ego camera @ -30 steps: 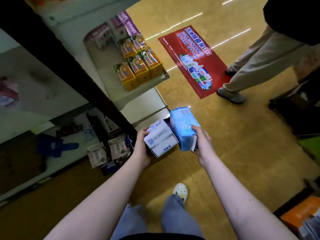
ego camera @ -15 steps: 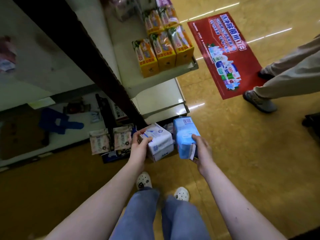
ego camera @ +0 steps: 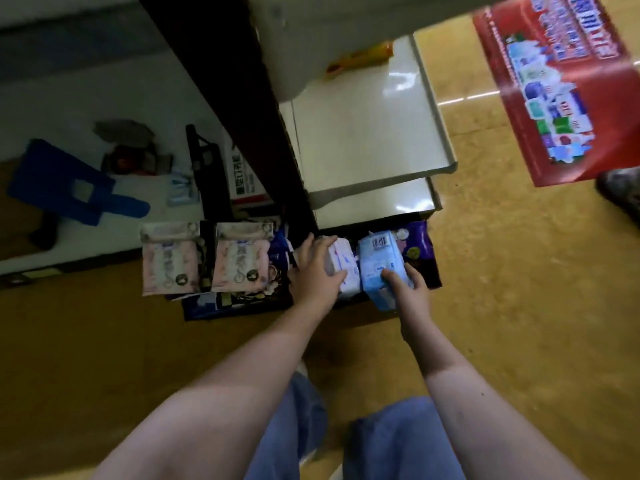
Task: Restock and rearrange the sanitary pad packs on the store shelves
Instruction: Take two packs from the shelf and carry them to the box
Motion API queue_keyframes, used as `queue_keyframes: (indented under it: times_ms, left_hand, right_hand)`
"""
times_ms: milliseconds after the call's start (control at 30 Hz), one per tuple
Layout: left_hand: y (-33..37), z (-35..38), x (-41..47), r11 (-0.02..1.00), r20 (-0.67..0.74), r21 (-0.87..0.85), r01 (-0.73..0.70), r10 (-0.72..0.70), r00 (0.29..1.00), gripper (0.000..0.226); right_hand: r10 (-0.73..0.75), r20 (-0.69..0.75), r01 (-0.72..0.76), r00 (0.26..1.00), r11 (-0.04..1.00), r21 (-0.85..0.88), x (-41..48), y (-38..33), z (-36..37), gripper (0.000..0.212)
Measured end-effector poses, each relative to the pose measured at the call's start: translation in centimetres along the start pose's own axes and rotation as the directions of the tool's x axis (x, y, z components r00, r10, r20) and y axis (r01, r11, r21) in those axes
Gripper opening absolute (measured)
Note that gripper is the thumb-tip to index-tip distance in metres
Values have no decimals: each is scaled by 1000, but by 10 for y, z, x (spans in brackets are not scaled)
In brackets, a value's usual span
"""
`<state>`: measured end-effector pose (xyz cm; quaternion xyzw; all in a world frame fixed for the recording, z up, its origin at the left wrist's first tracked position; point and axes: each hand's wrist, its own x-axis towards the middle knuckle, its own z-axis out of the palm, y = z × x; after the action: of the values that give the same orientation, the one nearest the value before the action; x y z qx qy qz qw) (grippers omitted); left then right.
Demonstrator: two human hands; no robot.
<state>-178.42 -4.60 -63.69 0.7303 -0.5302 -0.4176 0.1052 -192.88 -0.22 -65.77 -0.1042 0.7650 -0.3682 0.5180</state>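
My left hand (ego camera: 313,271) grips a white pad pack (ego camera: 343,268) and holds it low, at the dark bottom shelf (ego camera: 434,271). Beside it, my right hand (ego camera: 407,294) grips a light blue pad pack (ego camera: 377,263) with a barcode on its top end. The two packs touch side by side. A purple pack (ego camera: 415,247) lies just behind the blue one on the bottom shelf. Two pink pad packs (ego camera: 204,263) stand to the left, at the shelf's front edge.
Two white shelves (ego camera: 367,133) jut out above the bottom one, beside a dark upright post (ego camera: 249,109). A red floor sticker (ego camera: 561,84) and another person's shoe (ego camera: 620,192) are at the right. A blue bag (ego camera: 69,183) lies at the left.
Both hands have dropped from waist height down to the bottom shelf with their packs. My view has tilted down and closer, so the yellow boxes on the upper shelf are almost out of sight.
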Motion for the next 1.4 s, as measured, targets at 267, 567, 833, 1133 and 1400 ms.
queue_keyframes:
  times_ms: [267,567,833,1133,1400]
  left_hand:
    - [-35,56,73,972,-21,233,-37,43,999,60]
    - [-60,108,124,859,14,505,-88,93,996,66]
    - [-73,117,127,894,-20,417,-161,186,982,70]
    - [-83,116,129,933,-140,322,-162,216,966,62]
    - [-76,118,125,889,-136,440,-128,207,969,67]
  right_hand:
    - [-356,28,301,934,744,-597,93,41,45,69]
    - [-494,261,459,830,338,-822,147,90,56,65]
    - [-488,273,467,829,336,-818,152,98,55,55]
    - [-478,230,469,848,475,-744,148,99,60,59]
    - [-492,180,460,852,536,-708,151,86,58,53]
